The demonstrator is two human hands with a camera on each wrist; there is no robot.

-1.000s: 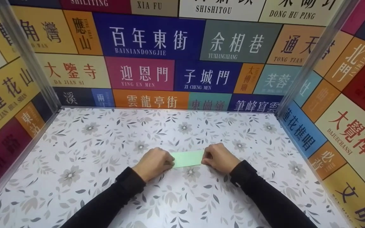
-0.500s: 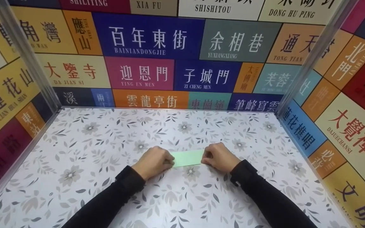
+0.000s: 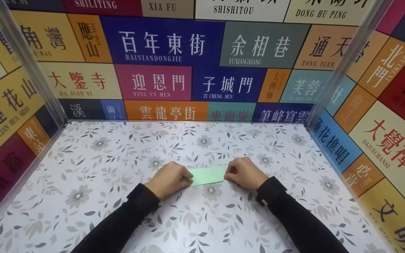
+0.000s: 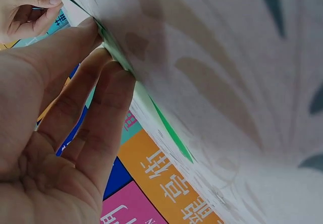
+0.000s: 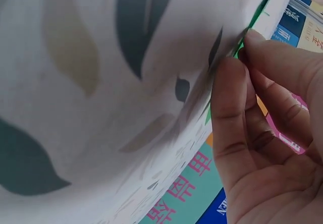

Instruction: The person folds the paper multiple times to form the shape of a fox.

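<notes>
A pale green strip of paper (image 3: 209, 175) lies at or just above the flower-patterned table, its long side running left to right. My left hand (image 3: 170, 180) pinches the left end and my right hand (image 3: 246, 173) the right end. From the left wrist, the left hand (image 4: 60, 118) has thumb and fingertips at the edge of the green paper (image 4: 170, 129), seen nearly edge-on. In the right wrist view, thumb and forefinger of the right hand (image 5: 267, 118) meet at the paper's thin green edge (image 5: 261, 9). Fingertips cover both ends of the strip.
The white table (image 3: 118, 218) has a grey flower and leaf print. Behind it rises a wall (image 3: 167, 42) of coloured panels with Chinese lettering, with similar walls at left and right. Clear corner posts (image 3: 346, 66) stand at the table's back corners.
Both hands keep their grip on the green paper and stay almost in place. The head view has shifted very slightly.
</notes>
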